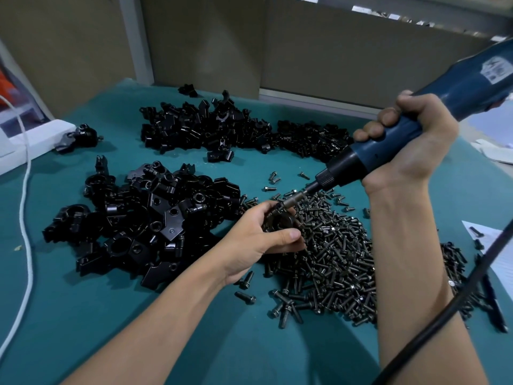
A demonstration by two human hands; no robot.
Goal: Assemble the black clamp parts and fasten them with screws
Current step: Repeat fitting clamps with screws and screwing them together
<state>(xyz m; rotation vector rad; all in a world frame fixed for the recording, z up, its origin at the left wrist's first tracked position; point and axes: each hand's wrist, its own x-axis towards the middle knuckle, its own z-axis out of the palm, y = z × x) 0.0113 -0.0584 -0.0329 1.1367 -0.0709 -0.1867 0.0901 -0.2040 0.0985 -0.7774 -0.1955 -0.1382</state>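
"While the driver bears on it, where does the black clamp part (280,222) sit?"

"Over the middle of the worktop (83,315), at the left fringe of the screw heap (333,254). My left hand (258,234) cups it, with the fingers (266,209) curled over its far side and the thumb across its near side, clamped on it. They hide much of the part."

"And the other hand?"

"My right hand (410,143) is wrapped tight round the blue electric screwdriver (433,107). Its bit (294,200) slants down from the right to meet the top of the part. The screw itself I cannot make out."

"How will the part handle?"

"I judge it rigid, dense for its size and smooth-finished, so it is liable to twist under the driver's torque. Take it by the flat flanks, clear of the screw hole, with the wrist braced low. It is not fragile. The risk is spin, or a slipped bit reaching the thumb."
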